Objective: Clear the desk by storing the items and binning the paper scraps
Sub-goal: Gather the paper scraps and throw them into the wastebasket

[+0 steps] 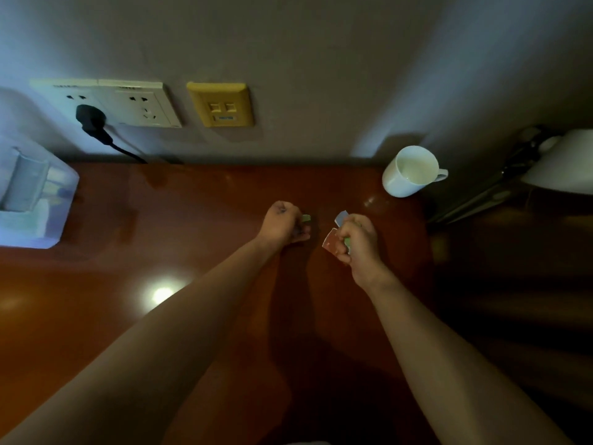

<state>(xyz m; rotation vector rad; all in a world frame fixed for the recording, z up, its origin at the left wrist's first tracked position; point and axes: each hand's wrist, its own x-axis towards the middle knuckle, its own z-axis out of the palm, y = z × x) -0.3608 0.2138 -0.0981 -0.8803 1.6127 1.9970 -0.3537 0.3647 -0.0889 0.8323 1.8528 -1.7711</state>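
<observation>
Both my hands are out over the middle of the dark red-brown desk (160,239). My left hand (282,224) is curled, and a small green paper scrap (306,218) pokes out from its fingertips. My right hand (356,240) grips a bunch of coloured scraps: a red one (330,244) sticks out on its left side and a blue one (340,217) above it. The two hands are close together but apart. How many scraps each hand holds is hidden by the fingers.
A white mug (409,171) stands at the back right near the wall. A pale tissue box (32,194) sits at the left edge. Wall sockets (128,102) with a black plug (91,118), a yellow data outlet (221,104), and a white lamp (564,162) at far right.
</observation>
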